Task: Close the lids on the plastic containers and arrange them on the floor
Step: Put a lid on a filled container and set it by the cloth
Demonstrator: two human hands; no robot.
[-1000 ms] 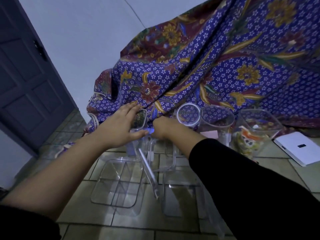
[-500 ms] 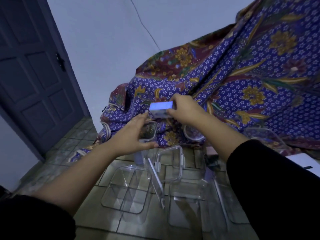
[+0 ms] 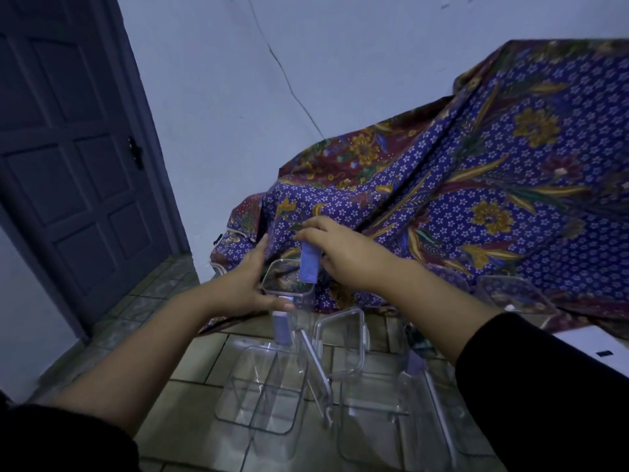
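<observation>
My left hand (image 3: 245,285) grips the side of a tall clear container (image 3: 285,303), held open-topped above the floor. My right hand (image 3: 335,251) pinches a small pale blue packet (image 3: 309,266) upright over the container's mouth, its lower end just inside the rim. Another blue packet (image 3: 281,330) shows through the container's lower part. On the tiles below stand a clear divided container (image 3: 263,391), a clear lid (image 3: 342,342) leaning upright, and another clear container (image 3: 372,427) to its right.
A purple flowered cloth (image 3: 476,185) drapes over something behind the containers. More clear containers (image 3: 514,294) sit at the cloth's foot on the right, beside a white flat object (image 3: 592,349). A dark door (image 3: 71,165) stands at left. My dark sleeve covers the lower right.
My right hand has turned the blue packet from level to upright and lowered it into the container's mouth. My left hand has raised the container. The view has tilted upward.
</observation>
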